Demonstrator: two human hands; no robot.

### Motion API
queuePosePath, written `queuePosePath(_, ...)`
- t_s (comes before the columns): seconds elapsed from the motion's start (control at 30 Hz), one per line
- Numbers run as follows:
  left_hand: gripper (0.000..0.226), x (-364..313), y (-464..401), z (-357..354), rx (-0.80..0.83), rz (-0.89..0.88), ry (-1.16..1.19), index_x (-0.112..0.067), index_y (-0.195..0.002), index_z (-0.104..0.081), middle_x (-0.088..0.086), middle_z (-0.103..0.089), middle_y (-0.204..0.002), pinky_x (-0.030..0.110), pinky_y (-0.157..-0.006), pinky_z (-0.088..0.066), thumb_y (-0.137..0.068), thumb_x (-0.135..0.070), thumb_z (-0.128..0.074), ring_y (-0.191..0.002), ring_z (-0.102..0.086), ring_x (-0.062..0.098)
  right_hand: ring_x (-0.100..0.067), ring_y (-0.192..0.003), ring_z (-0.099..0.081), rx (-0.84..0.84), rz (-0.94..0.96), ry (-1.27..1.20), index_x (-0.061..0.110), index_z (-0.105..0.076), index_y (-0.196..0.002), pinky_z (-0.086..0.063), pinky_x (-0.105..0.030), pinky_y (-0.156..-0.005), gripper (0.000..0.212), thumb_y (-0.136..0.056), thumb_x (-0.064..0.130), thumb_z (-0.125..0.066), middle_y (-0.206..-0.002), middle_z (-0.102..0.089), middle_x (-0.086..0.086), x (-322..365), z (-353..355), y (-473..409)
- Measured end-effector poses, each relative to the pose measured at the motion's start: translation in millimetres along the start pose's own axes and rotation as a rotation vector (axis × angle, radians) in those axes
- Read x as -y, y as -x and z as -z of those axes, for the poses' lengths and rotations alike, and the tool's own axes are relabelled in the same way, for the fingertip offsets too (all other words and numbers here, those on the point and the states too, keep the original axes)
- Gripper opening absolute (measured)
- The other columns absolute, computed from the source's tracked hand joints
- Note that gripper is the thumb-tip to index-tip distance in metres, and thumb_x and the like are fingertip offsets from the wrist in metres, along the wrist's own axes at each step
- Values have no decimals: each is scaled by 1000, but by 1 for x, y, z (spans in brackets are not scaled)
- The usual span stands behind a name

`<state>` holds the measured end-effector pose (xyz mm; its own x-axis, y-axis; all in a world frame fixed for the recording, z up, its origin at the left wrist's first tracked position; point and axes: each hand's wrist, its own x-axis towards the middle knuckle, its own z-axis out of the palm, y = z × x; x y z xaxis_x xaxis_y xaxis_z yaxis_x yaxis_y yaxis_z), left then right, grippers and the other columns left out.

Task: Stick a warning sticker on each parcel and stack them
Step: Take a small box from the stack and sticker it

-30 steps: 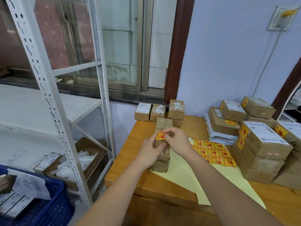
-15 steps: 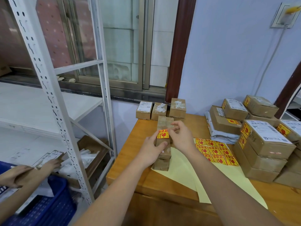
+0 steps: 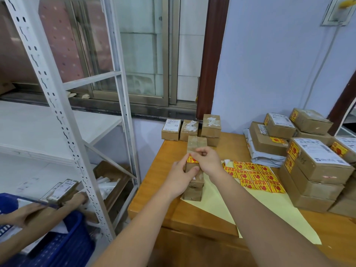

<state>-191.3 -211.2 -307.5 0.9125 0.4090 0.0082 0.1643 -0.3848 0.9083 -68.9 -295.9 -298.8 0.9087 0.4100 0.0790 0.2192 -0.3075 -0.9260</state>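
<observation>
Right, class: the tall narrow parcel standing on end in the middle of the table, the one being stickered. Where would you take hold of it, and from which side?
Take the tall parcel by its two long side faces, about mid-height, coming from its left as the left hand does. It stands on a small base, so a low or top-only hold would probably tip it, and the warning sticker faces forward, so keep that face free.

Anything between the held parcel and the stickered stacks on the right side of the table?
Yes, low down: the sheet of warning stickers lies flat on the table between the parcel, gripped by the left hand, and the stickered stacks. Lifted over it, nothing visible blocks the way.
</observation>
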Motion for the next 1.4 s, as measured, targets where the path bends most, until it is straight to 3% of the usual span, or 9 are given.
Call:
queuePosePath(0.13, 69, 2, -2, -2, -4, 6, 1, -43, -161, -22, 0, -39, -143, 39, -111, -43, -102, -46, -56, -127, -53, 24, -13, -114, -55, -43, 9, -64, 13, -67, -122, -44, -27, -93, 32, -94, 25, -72, -116, -63, 3, -1, -3, 5)
queuePosePath(0.3, 69, 4, 2, -7, -33, -4, -4, -44, -161, -18, 0, -42, -135, 30, -90, -47, -102, -48, -54, -113, -56, 18, -10, -113, -53, -38, 16, -80, 13, -66, -127, -42, -25, -94, 35, -94, 24, -71, -119, -62, 4, -5, -1, 10)
queuePosePath(0.4, 66, 5, 9, -10, -58, -16, -17, -44, -161, -20, -4, -42, -134, 33, -94, -49, -103, -50, -52, -113, -56, 17, -10, -113, -53, -22, 14, -87, 14, -66, -126, -42, -25, -94, 34, -94, 25, -71, -117, -61, 5, -6, 1, 14)
queuePosePath(0.57, 48, 7, 7, 2, -92, -61, -82, -43, -150, -47, -15, -51, -142, 31, -108, -41, -103, -53, -48, -123, -48, 3, -13, -115, -54, 1, 23, -76, 14, -66, -125, -42, -24, -93, 34, -94, 26, -72, -118, -62, 3, -8, 3, 19)
queuePosePath(0.73, 28, -3, -12, 12, -220, -58, -70, -31, -132, -63, -6, -65, -129, 30, -96, -50, -107, -33, -50, -111, -58, 8, -13, -115, -55, -2, 31, -38, 16, -66, -126, -45, -27, -95, 37, -93, 31, -72, -122, -63, 3, -6, 2, 20)
queuePosePath(0.83, 44, -10, -22, 7, -192, -23, -114, -22, -149, -49, 0, -55, -144, 25, -98, -40, -108, -36, -48, -126, -53, 15, -14, -114, -58, -6, 29, -28, 17, -66, -124, -48, -28, -96, 36, -92, 33, -73, -119, -64, 4, -7, 1, 19)
queuePosePath(0.97, 48, -11, -32, -1, -86, 16, -126, -18, -156, -41, 5, -39, -161, 36, -121, -28, -111, -34, -39, -149, -34, 22, -13, -111, -58, -8, 32, -24, 18, -66, -124, -45, -25, -91, 34, -93, 31, -72, -114, -63, 7, -7, 2, 19)
queuePosePath(1.1, 34, -9, -33, 1, -120, 48, 97, -19, -141, -57, 1, -56, -144, 33, -109, -42, -110, -26, -46, -131, -50, 18, -10, -107, -55, -9, 33, -35, 19, -66, -123, -41, -23, -89, 33, -93, 32, -72, -112, -61, 8, -6, 2, 21)
queuePosePath(1.4, 21, -9, -39, -3, -223, 75, 218, -20, -119, -69, -5, -66, -119, 32, -98, -48, -107, -22, -52, -114, -58, 14, -10, -111, -54, -8, 23, -55, 19, -66, -124, -43, -25, -92, 32, -95, 31, -71, -114, -60, 9, -5, 2, 25)
